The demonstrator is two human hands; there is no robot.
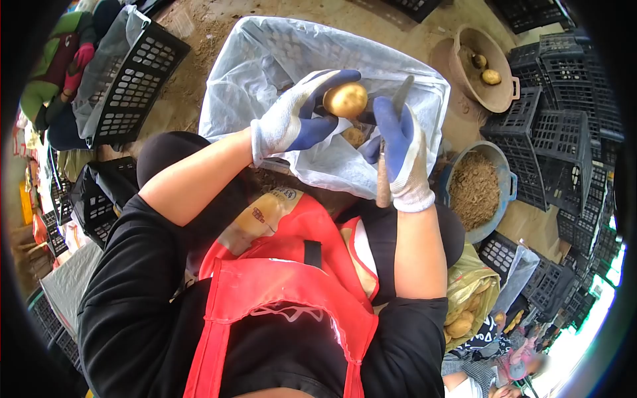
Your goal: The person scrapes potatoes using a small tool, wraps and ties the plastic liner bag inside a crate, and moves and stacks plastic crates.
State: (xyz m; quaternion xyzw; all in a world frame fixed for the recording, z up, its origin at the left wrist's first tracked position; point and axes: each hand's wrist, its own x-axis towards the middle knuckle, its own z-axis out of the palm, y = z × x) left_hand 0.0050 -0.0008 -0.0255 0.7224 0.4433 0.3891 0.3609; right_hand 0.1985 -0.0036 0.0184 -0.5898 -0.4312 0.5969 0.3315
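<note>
Over the lined crate point(229, 79), my left hand point(302, 116), in a white and blue glove, holds a yellow potato point(346, 100) between thumb and fingers. My right hand point(400, 142), gloved the same way, is closed around a knife point(383, 179); its wooden handle points down toward me and its grey blade sticks up past the fingers. The fingertips of my right hand are close to the potato's right side; whether they touch it I cannot tell. Beneath my hands another potato point(353, 136) lies in the white liner.
A round pan point(464, 73) with potatoes stands at the upper right, above a basin point(509, 182) of brown crumbly matter. Black crates point(537, 142) are stacked on the right. A yellow sack point(474, 278) holds potatoes. Another person point(63, 73) sits by a lined crate point(136, 83) at the upper left.
</note>
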